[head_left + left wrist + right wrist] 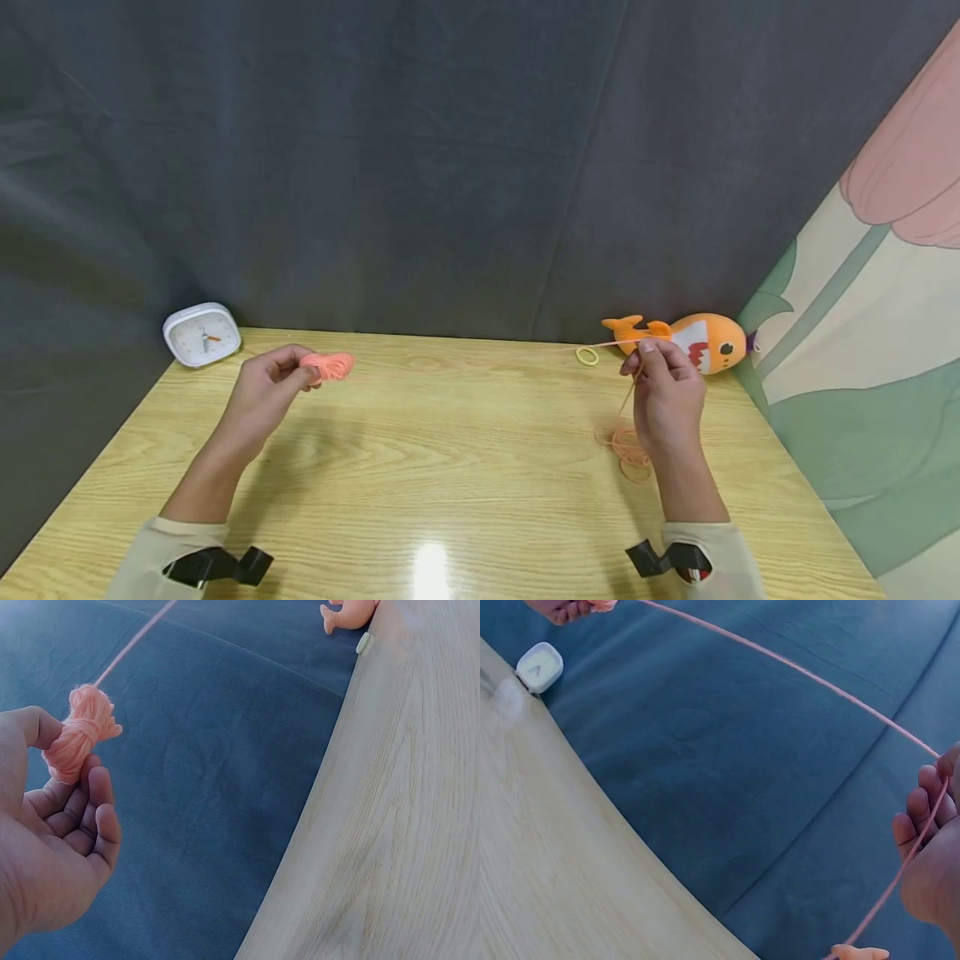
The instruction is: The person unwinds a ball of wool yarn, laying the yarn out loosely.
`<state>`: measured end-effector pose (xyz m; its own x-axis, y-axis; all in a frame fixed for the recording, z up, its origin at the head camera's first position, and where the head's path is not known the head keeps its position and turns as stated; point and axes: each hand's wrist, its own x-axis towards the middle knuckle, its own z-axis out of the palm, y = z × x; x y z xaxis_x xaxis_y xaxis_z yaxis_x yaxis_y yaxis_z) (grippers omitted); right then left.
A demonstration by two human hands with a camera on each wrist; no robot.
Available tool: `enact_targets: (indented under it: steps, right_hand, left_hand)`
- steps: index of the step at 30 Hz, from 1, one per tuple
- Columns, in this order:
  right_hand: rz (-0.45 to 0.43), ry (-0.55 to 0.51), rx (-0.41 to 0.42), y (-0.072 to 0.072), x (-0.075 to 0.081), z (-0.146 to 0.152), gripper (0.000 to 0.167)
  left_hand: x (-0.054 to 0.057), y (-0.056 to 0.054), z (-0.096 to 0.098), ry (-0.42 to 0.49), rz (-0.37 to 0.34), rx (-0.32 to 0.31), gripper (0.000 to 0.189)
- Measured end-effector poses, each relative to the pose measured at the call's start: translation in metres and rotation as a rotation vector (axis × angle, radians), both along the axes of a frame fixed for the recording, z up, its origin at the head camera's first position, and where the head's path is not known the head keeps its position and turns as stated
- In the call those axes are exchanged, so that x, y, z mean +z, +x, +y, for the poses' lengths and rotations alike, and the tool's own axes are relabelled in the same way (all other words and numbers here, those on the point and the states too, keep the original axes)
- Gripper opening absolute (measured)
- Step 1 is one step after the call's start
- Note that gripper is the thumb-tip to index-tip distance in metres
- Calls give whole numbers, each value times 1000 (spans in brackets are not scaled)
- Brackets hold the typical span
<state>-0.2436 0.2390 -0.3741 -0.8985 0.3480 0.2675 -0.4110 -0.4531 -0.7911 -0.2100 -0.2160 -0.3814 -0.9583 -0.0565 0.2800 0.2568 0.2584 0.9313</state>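
Observation:
A small bundle of coral-pink yarn [81, 733], wrapped round its middle, is pinched between the thumb and fingers of my left hand [273, 387] above the table's left side. From the bundle a single strand [795, 666] runs taut across to my right hand [666, 392], which pinches it between thumb and fingertips. Past the right hand the strand hangs down to a loose tangle of yarn [630, 450] on the table, partly behind that hand. In the right wrist view only part of the right hand [930, 832] shows at the edge.
A white clock [202, 335] stands at the table's back left corner. At the back right lies an orange plush shark [720, 342], partly behind the right hand, with a yellow ring [587, 357] to its left. A dark curtain [390, 167] hangs behind the wooden table [450, 433].

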Motion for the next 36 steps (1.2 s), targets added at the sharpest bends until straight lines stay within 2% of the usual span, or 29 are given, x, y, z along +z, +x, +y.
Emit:
enact_targets:
  steps: [7,13,23,36]
  right_hand:
    - [-18,28,-25,0,2,12,10]
    - [-31,-25,-60,2,4,28,9]
    - [6,-115,-136,2,2,61,9]
    - [-11,-217,-205,3,4,90,17]
  left_hand:
    - [-2,-1,-3,11,-10,8,9]
    - [-1,-2,-2,7,-2,6,12]
    - [-5,0,0,65,-12,-9,15]
    - [-1,-2,-2,46,8,-7,16]
